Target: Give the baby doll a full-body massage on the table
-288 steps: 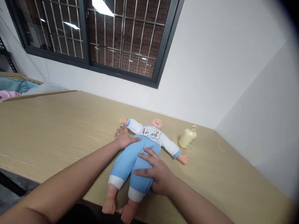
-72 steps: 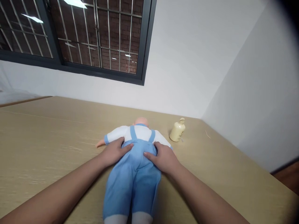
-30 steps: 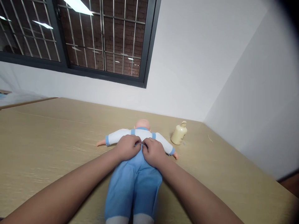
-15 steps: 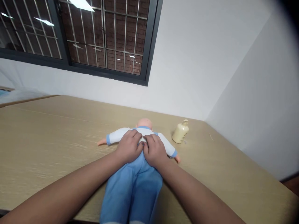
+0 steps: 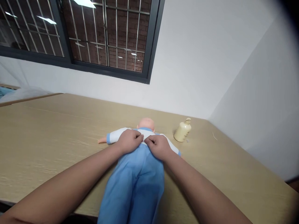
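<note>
A doll (image 5: 137, 174) in blue trousers and a white top with blue cuffs and collar lies stretched out on the table, its arms spread and its round head (image 5: 146, 123) toward the wall. My left hand (image 5: 130, 140) rests on the upper body with curled fingers pinching the cloth near the middle. Close beside it, a small gap apart, my right hand (image 5: 160, 145) pinches the clothing too, thumb against bent fingers. The fingertips are partly hidden. My right wrist covers part of the doll's arm on that side.
A cream pump bottle (image 5: 182, 130) stands on the wooden table (image 5: 58, 130) to the right of the doll's head. A thin pale strip (image 5: 215, 136) lies farther right. Behind are a white wall (image 5: 187, 62) and a dark-framed barred window (image 5: 112, 34). Clear plastic sheeting (image 5: 28, 92) lies at far left.
My hands have drawn slightly apart and their fingers have curled into pinches on the doll's clothing. The right hand has moved a little to the right. The view has shifted slightly.
</note>
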{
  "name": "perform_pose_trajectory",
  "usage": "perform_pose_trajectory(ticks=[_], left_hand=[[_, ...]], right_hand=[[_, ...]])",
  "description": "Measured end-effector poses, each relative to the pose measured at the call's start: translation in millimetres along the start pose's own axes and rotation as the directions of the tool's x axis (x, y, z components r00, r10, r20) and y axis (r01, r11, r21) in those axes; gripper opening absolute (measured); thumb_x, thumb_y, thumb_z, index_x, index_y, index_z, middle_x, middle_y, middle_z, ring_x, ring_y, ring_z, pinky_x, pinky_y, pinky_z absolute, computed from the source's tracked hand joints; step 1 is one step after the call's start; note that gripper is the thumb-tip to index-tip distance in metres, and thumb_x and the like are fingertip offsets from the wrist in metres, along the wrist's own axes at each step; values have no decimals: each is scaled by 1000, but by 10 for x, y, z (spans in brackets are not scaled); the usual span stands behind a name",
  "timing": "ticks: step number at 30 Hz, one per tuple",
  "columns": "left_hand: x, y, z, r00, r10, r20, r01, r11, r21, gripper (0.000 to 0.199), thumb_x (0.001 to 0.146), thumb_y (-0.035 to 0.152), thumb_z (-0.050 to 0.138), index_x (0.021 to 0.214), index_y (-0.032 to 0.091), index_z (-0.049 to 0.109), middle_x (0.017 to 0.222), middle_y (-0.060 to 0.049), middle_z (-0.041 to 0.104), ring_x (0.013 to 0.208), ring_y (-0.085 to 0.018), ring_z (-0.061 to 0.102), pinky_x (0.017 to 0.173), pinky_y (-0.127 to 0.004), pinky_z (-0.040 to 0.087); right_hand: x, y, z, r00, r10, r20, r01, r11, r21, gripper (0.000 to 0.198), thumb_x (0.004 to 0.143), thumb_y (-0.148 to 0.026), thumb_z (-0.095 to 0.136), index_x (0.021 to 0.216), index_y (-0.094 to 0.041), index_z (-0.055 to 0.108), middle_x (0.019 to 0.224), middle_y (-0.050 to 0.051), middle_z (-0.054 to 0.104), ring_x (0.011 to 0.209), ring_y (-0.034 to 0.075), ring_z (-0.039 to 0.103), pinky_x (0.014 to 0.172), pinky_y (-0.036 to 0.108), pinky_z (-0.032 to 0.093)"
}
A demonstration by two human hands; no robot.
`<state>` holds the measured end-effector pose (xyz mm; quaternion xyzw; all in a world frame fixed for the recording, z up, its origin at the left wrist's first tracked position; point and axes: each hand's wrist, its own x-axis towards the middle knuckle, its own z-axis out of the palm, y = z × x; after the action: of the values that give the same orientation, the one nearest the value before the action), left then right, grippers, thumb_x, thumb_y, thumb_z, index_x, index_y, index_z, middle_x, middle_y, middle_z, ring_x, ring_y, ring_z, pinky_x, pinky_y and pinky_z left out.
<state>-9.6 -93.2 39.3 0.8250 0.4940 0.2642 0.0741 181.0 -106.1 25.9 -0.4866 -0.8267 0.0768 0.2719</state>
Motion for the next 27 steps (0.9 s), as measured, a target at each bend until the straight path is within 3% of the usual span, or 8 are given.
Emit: perform_pose_trajectory(ticks=[4, 7, 9, 12, 15, 19, 22, 27], left_hand=[[-77, 9, 65, 983, 89, -158, -83, 996, 41, 25, 89, 24, 47, 67, 19, 58, 70, -4, 61, 72, -19, 56, 65, -30, 37], [-123, 20, 120, 945, 195, -262, -173, 979, 105, 18, 89, 20, 47, 82, 18, 64, 84, -7, 63, 85, -23, 57, 78, -33, 42], [-130, 16, 142, 932, 229, -279, -198, 971, 137, 19, 90, 20, 46, 90, 16, 65, 90, -9, 64, 90, -24, 57, 84, -35, 43], [-98, -10, 150, 953, 177, -248, -153, 982, 113, 19, 89, 21, 48, 91, 17, 66, 91, -9, 65, 90, -24, 58, 82, -35, 45], [-35, -42, 137, 983, 95, -157, -89, 995, 42, 18, 87, 22, 49, 84, 19, 67, 87, -6, 68, 84, -22, 62, 74, -33, 45], [19, -51, 118, 995, 75, -72, -71, 996, 52, 19, 87, 22, 50, 76, 20, 66, 81, -4, 69, 79, -21, 62, 70, -33, 44], [-7, -31, 119, 990, 106, -94, -97, 991, 95, 21, 89, 22, 47, 79, 19, 66, 82, -6, 67, 80, -22, 61, 72, -33, 45], [-105, 8, 136, 948, 248, -201, -202, 953, 227, 25, 92, 20, 42, 96, 14, 66, 93, -11, 64, 95, -26, 57, 89, -38, 45]], right_hand=[[-47, -15, 129, 985, -30, -169, 25, 999, -29, 19, 91, -26, 49, 84, -23, 66, 82, 1, 66, 78, 17, 59, 72, 28, 41], [-80, -19, 236, 935, -132, -329, 101, 989, -108, 21, 90, -24, 49, 100, -19, 66, 96, 8, 64, 95, 23, 56, 86, 34, 42], [-89, -13, 271, 911, -181, -371, 137, 980, -142, 26, 89, -23, 48, 108, -16, 65, 102, 11, 62, 101, 26, 54, 94, 39, 41], [-72, -2, 257, 923, -178, -340, 131, 979, -158, 26, 89, -22, 49, 108, -16, 65, 101, 11, 63, 100, 25, 54, 95, 39, 41], [-28, 4, 194, 961, -133, -243, 96, 983, -159, 18, 89, -21, 51, 96, -20, 67, 94, 7, 65, 93, 22, 56, 86, 34, 42], [20, 18, 129, 985, -93, -146, 72, 987, -146, 17, 91, -24, 51, 82, -22, 66, 82, 2, 64, 81, 18, 57, 74, 30, 41], [6, 32, 147, 978, -111, -178, 86, 986, -142, 18, 91, -24, 50, 84, -21, 66, 83, 3, 64, 82, 19, 56, 76, 31, 41], [-60, 52, 244, 921, -201, -333, 154, 975, -161, 29, 91, -22, 47, 112, -17, 66, 102, 10, 62, 99, 25, 54, 93, 40, 42]])
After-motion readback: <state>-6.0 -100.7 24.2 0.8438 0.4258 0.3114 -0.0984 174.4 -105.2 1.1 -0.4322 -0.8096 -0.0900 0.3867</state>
